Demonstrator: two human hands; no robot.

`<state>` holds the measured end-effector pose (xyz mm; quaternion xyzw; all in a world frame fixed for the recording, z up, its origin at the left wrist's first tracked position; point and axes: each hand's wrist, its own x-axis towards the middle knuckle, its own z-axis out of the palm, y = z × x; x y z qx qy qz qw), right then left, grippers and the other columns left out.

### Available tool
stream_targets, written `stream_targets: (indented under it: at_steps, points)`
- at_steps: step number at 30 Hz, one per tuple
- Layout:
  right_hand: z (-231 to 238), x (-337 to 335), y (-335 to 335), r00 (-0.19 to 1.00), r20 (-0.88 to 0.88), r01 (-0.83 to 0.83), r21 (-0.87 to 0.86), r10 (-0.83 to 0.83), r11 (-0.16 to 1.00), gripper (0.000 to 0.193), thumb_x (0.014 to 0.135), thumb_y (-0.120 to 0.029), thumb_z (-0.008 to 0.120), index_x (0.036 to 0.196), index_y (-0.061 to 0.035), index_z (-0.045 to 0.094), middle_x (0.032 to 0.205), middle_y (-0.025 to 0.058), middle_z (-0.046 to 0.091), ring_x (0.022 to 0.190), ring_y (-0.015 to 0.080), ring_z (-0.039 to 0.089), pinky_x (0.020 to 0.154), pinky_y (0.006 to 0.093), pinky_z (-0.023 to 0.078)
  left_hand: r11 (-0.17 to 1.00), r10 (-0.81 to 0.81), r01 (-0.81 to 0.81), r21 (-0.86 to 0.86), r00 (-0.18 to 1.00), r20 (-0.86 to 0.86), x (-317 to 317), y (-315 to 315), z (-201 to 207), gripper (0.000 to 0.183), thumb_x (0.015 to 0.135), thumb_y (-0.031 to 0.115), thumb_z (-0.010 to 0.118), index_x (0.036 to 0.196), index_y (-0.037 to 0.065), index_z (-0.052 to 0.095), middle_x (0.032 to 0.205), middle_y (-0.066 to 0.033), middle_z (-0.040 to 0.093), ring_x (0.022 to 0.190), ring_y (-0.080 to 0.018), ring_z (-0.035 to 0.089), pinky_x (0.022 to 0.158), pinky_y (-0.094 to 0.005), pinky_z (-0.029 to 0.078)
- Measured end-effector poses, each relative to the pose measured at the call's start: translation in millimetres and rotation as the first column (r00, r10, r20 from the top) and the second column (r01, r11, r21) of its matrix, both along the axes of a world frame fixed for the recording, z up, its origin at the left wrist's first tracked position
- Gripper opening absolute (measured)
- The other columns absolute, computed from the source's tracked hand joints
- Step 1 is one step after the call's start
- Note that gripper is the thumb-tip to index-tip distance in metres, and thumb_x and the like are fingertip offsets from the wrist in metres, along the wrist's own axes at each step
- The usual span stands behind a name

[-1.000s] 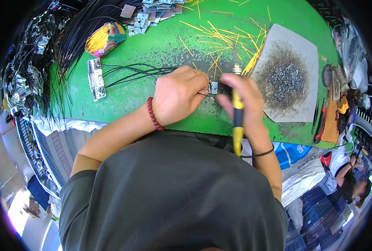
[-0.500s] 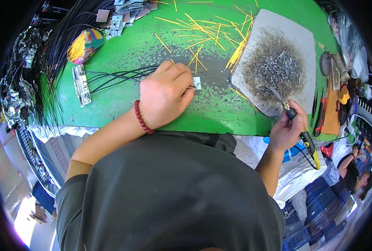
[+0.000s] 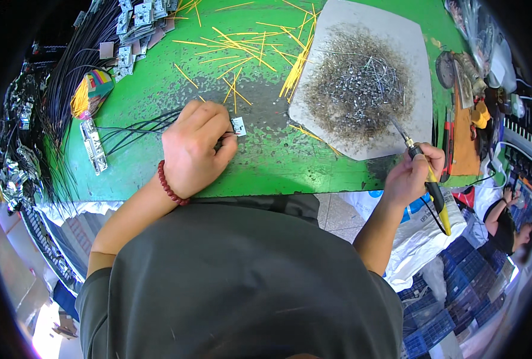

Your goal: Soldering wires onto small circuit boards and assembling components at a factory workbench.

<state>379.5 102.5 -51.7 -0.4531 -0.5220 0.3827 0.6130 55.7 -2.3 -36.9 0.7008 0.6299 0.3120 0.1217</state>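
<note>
My left hand, with a red bead bracelet at the wrist, rests on the green table. Its fingers are closed on black wires that run off to the left. A small whitish circuit board pokes out past the fingertips; how the wires join it is hidden by the hand. In my right hand is a soldering iron with a black and yellow handle. The iron's metal tip points up and left over the lower right of a grey pad, which is covered with solder bits and dark residue.
Loose yellow solder sticks or thin yellow tubes lie across the table. A metal block sits by the wires' left ends. Small boards are piled at the back left. Tools, including a red cutter, line the right edge.
The view has shifted, so the table appears farther left. My right hand and the soldering iron have moved rightward relative to the pad. My left hand keeps its place and hold.
</note>
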Motion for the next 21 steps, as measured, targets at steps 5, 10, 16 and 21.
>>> stream_targets:
  at_steps: [5, 10, 16, 21]
  points:
    - [-6.2, 0.7, 12.8, 0.993, 0.084, 0.079, 0.030, -0.082, 0.996, 0.014, 0.070, 0.002, 0.054, 0.084, 0.0022, 0.056, 0.075, 0.0029, 0.051, 0.064, 0.0074, 0.046, 0.060, 0.0199, 0.037, 1.000, -0.005, 0.005, -0.011, 1.000, 0.026, 0.5, 0.8, -0.1, 0.016, 0.062, -0.003, 0.068, 0.069, 0.003, 0.054, 0.080, -0.0086, 0.059, 0.070, -0.0257, 0.055, 0.061, -0.0335, 0.046]
    - [-12.7, 2.6, 19.0, 0.984, 0.154, 0.085, 0.016, -0.087, 0.996, 0.013, 0.070, 0.003, 0.053, 0.083, 0.0025, 0.056, 0.076, 0.0039, 0.053, 0.065, 0.0081, 0.047, 0.061, 0.0201, 0.038, 1.000, -0.001, 0.001, -0.012, 0.999, 0.033, 0.9, 1.7, -0.6, 0.016, 0.062, -0.003, 0.068, 0.068, 0.003, 0.054, 0.079, -0.0084, 0.059, 0.069, -0.0258, 0.055, 0.060, -0.0334, 0.046]
    - [-7.7, -1.8, 19.3, 0.993, 0.080, 0.085, 0.027, -0.087, 0.996, 0.012, 0.067, 0.004, 0.053, 0.079, 0.0016, 0.056, 0.075, 0.0030, 0.051, 0.064, 0.0082, 0.046, 0.060, 0.0203, 0.038, 1.000, -0.002, 0.003, -0.010, 0.999, 0.036, 0.7, 1.5, -0.6, 0.016, 0.061, -0.003, 0.068, 0.068, 0.003, 0.054, 0.079, -0.0081, 0.059, 0.069, -0.0255, 0.055, 0.060, -0.0332, 0.046]
    - [-12.3, -1.0, 22.5, 0.987, 0.122, 0.104, 0.028, -0.107, 0.994, 0.011, 0.069, 0.003, 0.053, 0.080, 0.0021, 0.055, 0.073, 0.0040, 0.053, 0.061, 0.0086, 0.047, 0.058, 0.0199, 0.038, 1.000, 0.001, 0.000, -0.021, 0.999, 0.043, 0.3, 1.0, -0.1, 0.017, 0.061, -0.003, 0.068, 0.068, 0.003, 0.054, 0.079, -0.0080, 0.059, 0.069, -0.0254, 0.055, 0.060, -0.0333, 0.045]
